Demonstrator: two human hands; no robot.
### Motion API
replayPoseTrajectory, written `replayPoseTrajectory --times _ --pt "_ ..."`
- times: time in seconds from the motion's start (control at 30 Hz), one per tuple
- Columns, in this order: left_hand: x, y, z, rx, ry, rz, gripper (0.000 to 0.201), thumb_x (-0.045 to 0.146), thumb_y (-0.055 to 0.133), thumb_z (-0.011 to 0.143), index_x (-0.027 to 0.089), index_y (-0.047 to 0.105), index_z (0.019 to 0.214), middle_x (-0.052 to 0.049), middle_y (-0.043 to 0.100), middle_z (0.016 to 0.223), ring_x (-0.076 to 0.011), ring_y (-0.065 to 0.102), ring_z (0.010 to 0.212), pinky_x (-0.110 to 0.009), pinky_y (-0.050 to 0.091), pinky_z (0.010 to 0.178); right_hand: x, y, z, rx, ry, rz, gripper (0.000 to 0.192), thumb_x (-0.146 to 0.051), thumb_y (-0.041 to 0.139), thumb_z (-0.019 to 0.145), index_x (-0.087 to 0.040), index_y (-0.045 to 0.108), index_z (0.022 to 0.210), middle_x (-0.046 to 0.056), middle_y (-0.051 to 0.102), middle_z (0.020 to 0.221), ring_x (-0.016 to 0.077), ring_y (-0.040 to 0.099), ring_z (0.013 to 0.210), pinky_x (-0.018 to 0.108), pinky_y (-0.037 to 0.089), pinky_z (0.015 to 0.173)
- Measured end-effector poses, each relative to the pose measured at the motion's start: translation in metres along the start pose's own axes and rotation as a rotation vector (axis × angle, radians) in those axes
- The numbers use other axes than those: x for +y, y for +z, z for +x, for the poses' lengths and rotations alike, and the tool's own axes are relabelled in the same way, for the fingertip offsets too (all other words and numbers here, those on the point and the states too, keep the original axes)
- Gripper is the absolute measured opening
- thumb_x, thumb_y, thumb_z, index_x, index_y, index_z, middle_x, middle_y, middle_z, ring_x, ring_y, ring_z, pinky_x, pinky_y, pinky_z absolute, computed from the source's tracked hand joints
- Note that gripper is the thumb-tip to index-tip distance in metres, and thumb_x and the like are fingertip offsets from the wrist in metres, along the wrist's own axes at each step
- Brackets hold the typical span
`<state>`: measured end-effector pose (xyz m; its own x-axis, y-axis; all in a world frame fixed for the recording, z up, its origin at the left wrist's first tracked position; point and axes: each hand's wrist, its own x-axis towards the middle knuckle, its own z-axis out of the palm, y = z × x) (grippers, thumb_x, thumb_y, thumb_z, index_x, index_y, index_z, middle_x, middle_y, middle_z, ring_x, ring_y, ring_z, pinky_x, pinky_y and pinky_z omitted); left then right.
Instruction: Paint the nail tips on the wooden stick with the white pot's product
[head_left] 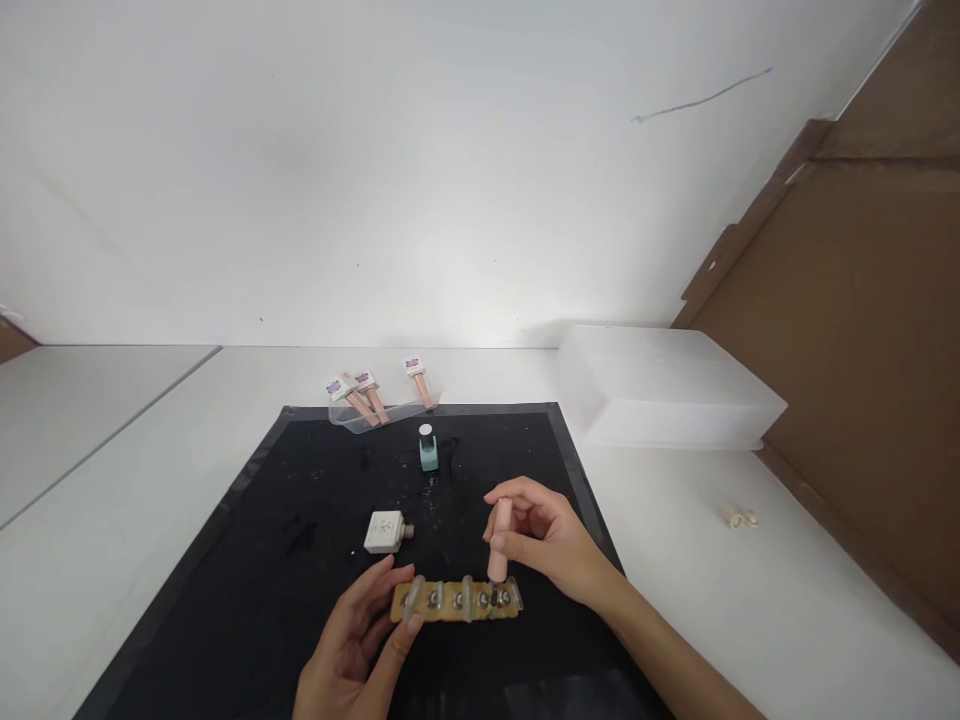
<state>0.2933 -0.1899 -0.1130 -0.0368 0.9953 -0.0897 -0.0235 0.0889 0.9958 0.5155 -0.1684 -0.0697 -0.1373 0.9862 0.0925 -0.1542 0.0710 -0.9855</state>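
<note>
My right hand (544,535) grips a pink nail polish brush (501,540) by its long cap, bristles pointing down. Its dark tip reaches the right part of a yellowish strip (442,602) with several round metal studs and clear nail tips set on it. Whether the bristles touch a nail tip is too small to tell. The thumb and fingers of my left hand (364,640) hold that strip at its left end. Behind it a white square bottle (385,531) lies on its side, neck to the right. A teal nail polish bottle (428,450) stands capped farther back.
A clear tray (390,412) with several pink sticks with white labelled tops sits at the back edge of the black mat (315,470). On the right stand a white translucent box (675,385) and a small cream object (739,517). A brown cardboard panel (870,330) borders the right side.
</note>
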Motion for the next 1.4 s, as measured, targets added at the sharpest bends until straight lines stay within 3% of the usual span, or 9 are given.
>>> replayPoseTrajectory --times 0.2,0.3,0.43,0.63,0.83,1.03,1.13,1.27,1.4 --pt "0.0 0.0 -0.001 0.0 0.0 0.006 0.045 0.04 0.077 0.068 0.025 0.065 0.108 -0.006 0.074 0.104 -0.0284 0.066 0.103 -0.03 0.06 0.079 0.002 0.002 0.001 0.145 -0.075 -0.036 0.019 -0.031 0.066 0.082 -0.024 0.059 0.098 -0.003 0.061 0.062 0.0168 0.059 0.069 0.027 0.041 0.056" --pt "-0.001 -0.001 -0.001 -0.006 -0.02 0.022 0.043 0.041 0.075 0.07 0.028 0.064 0.11 -0.004 0.074 0.106 -0.0263 0.066 0.104 -0.027 0.06 0.08 0.0 0.001 0.0 0.102 -0.061 0.021 0.021 -0.032 0.069 0.08 -0.024 0.06 0.097 -0.002 0.063 0.068 0.0134 0.056 0.059 0.026 0.04 0.054" --pt "-0.002 -0.001 0.0 -0.017 -0.01 0.013 0.042 0.041 0.075 0.071 0.028 0.064 0.109 -0.003 0.074 0.106 -0.026 0.065 0.105 -0.028 0.059 0.081 -0.001 0.003 -0.001 -0.007 -0.038 -0.043 0.021 -0.03 0.069 0.08 -0.023 0.062 0.098 -0.002 0.064 0.064 0.0149 0.057 0.062 0.028 0.041 0.057" --pt "0.001 0.0 -0.001 0.002 -0.031 0.024 0.047 0.045 0.076 0.068 0.025 0.065 0.108 -0.006 0.074 0.106 -0.0296 0.065 0.106 -0.031 0.06 0.08 0.002 0.001 0.002 0.136 -0.045 -0.001 0.022 -0.034 0.069 0.08 -0.024 0.06 0.097 -0.002 0.062 0.063 0.016 0.057 0.064 0.024 0.04 0.05" --pt "0.003 0.001 -0.002 0.014 -0.038 0.03 0.048 0.047 0.076 0.066 0.024 0.065 0.108 -0.007 0.074 0.106 -0.0308 0.064 0.107 -0.033 0.061 0.08 0.001 0.001 -0.001 0.011 -0.003 -0.006 0.024 -0.033 0.072 0.076 -0.023 0.063 0.096 -0.001 0.065 0.071 0.0128 0.055 0.059 0.026 0.041 0.055" --pt "-0.006 -0.002 0.0 -0.009 -0.051 0.088 0.048 0.047 0.073 0.069 0.027 0.063 0.112 -0.006 0.072 0.111 -0.0305 0.061 0.112 -0.032 0.059 0.081 0.004 0.004 0.003 0.157 -0.01 -0.001 0.025 -0.038 0.07 0.078 -0.023 0.059 0.096 -0.002 0.062 0.065 0.0142 0.056 0.059 0.024 0.04 0.049" --pt "-0.011 -0.005 0.002 -0.033 -0.056 0.134 0.047 0.048 0.071 0.07 0.028 0.062 0.112 -0.005 0.071 0.112 -0.0296 0.061 0.112 -0.032 0.059 0.081 0.002 0.003 0.003 0.155 -0.006 0.019 0.028 -0.04 0.071 0.076 -0.023 0.059 0.095 -0.002 0.062 0.068 0.0129 0.056 0.055 0.024 0.04 0.047" --pt "-0.011 -0.006 0.004 -0.045 -0.057 0.25 0.047 0.051 0.067 0.071 0.027 0.063 0.112 -0.006 0.071 0.112 -0.0295 0.063 0.107 -0.032 0.058 0.078 -0.002 0.001 0.002 0.1 0.032 0.065 0.026 -0.039 0.073 0.075 -0.023 0.061 0.091 -0.002 0.064 0.068 0.0145 0.06 0.061 0.028 0.046 0.058" --pt "-0.006 -0.005 0.003 -0.007 0.004 0.487 0.048 0.052 0.064 0.071 0.028 0.063 0.113 -0.007 0.071 0.106 -0.0275 0.066 0.084 -0.034 0.055 0.066 -0.003 -0.004 0.003 0.082 0.075 0.11 0.025 -0.036 0.073 0.075 -0.022 0.061 0.092 0.0 0.066 0.076 0.0167 0.064 0.073 0.03 0.047 0.068"
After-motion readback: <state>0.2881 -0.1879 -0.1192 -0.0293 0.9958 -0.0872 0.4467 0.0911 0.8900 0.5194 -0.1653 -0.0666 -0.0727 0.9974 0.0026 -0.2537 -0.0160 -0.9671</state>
